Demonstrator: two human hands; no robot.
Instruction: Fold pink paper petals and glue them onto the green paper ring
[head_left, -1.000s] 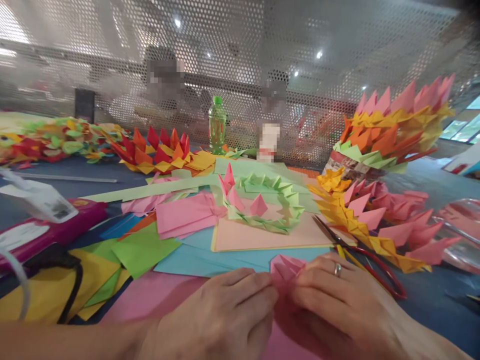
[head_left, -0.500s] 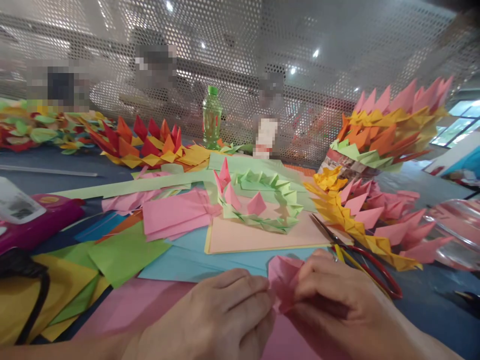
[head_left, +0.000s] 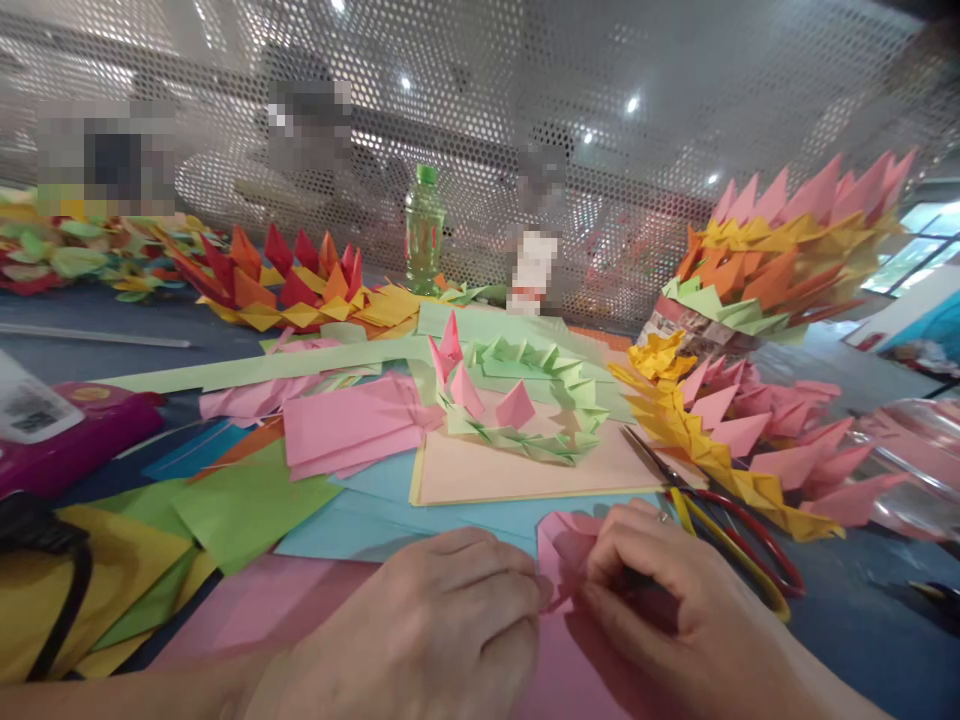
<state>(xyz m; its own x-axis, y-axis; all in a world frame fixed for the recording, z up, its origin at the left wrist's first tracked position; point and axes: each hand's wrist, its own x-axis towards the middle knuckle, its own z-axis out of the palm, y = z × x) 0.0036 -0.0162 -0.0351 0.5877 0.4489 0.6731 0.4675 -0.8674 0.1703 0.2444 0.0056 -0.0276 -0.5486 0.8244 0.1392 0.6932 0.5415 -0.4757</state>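
Observation:
Between my two hands is a small piece of folded pink paper (head_left: 561, 555), just above a larger pink sheet (head_left: 564, 670). My right hand (head_left: 660, 600) pinches its right side between thumb and fingers. At the paper's left edge, my left hand (head_left: 442, 615) is closed, fingers together and its fingertips partly hidden behind the paper. Beyond the hands stands a ring of folded light green paper (head_left: 517, 440) with a few pink points, resting on peach paper (head_left: 480, 478). Scissors (head_left: 720, 520) with red and yellow handles lie close to my right hand.
Left are a purple device (head_left: 90, 430) with a black cable, green paper (head_left: 251, 515) and pink strips (head_left: 352, 425). A red-orange paper ring (head_left: 277, 280) and green bottle (head_left: 424, 235) stand behind. Right are a yellow-and-pink folded chain (head_left: 720, 450) and a tall layered paper piece (head_left: 780, 250).
My right thumb and fingers have shifted slightly on the pink paper, and its lower part looks flatter. The left hand has moved a little. The view has shifted slightly.

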